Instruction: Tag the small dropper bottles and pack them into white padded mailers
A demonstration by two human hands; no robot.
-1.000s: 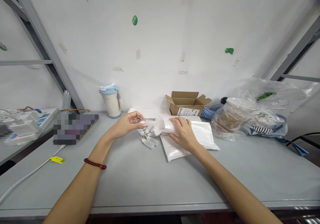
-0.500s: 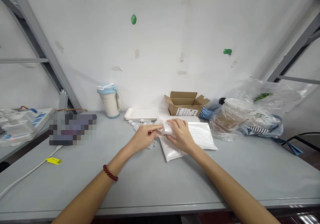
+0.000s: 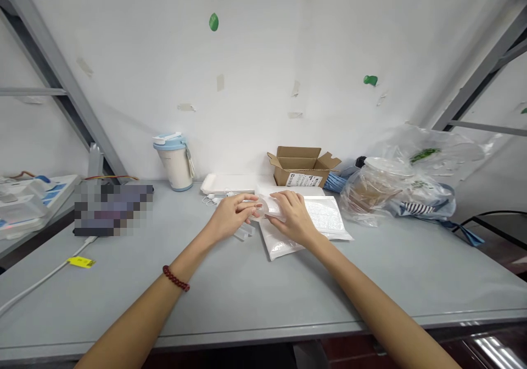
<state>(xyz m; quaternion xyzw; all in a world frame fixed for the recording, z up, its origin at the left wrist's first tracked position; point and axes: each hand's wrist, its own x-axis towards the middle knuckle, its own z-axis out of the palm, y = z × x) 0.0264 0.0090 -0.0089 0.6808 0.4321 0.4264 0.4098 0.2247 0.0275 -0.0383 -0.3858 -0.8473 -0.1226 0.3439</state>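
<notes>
My left hand [image 3: 230, 219] and my right hand [image 3: 290, 217] meet over the middle of the grey table [image 3: 247, 292]. Both pinch a small clear plastic pouch [image 3: 269, 206] between them, the right hand curled over its right part, the left fingers at its left end. Under my right hand lies a stack of white plastic bags [image 3: 313, 223]. Small white pieces [image 3: 244, 231] lie on the table beneath my left hand. A red bead bracelet [image 3: 175, 279] is on my left wrist.
A blue-lidded cup [image 3: 175, 161] stands at the back left, a white tray [image 3: 230, 183] beside it, an open cardboard box [image 3: 302, 166] behind the bags. Crumpled clear plastic bags with a lidded container [image 3: 395, 185] fill the right. A white cable with a yellow tag [image 3: 80, 261] runs left.
My left hand came in from the left to the pouch's left end and now pinches it. The view shifted slightly down and left.
</notes>
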